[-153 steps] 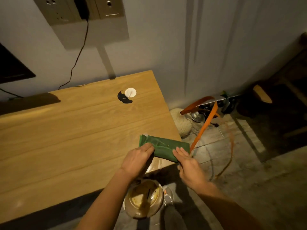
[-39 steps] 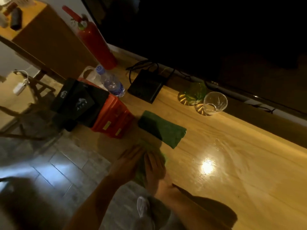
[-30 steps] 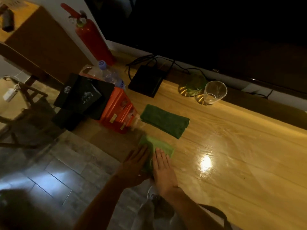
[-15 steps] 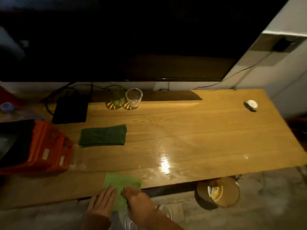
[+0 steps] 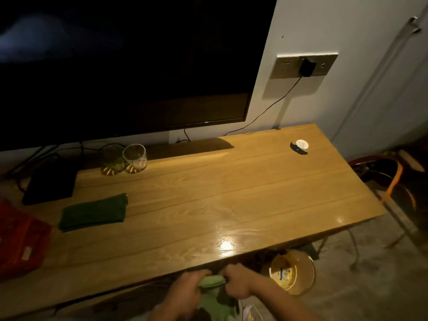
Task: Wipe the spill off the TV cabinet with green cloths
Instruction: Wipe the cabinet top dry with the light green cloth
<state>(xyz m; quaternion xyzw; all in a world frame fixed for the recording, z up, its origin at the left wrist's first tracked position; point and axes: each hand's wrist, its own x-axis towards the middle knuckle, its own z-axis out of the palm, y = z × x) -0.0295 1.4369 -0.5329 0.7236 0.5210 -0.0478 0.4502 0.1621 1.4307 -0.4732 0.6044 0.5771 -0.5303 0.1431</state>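
Head view: both hands have pulled the light green cloth [image 5: 212, 281] off the TV cabinet [image 5: 231, 193] and below its front edge. Left hand [image 5: 185, 290] and right hand [image 5: 238, 282] pinch its bunched top between them, likely refolding before more wiping. A dark green cloth [image 5: 92, 212] lies folded, well apart.

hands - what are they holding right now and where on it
Both hands, left and right, grip the light green cloth by its top edge, one at each side, just off the front edge of the cabinet. The rest hangs below.
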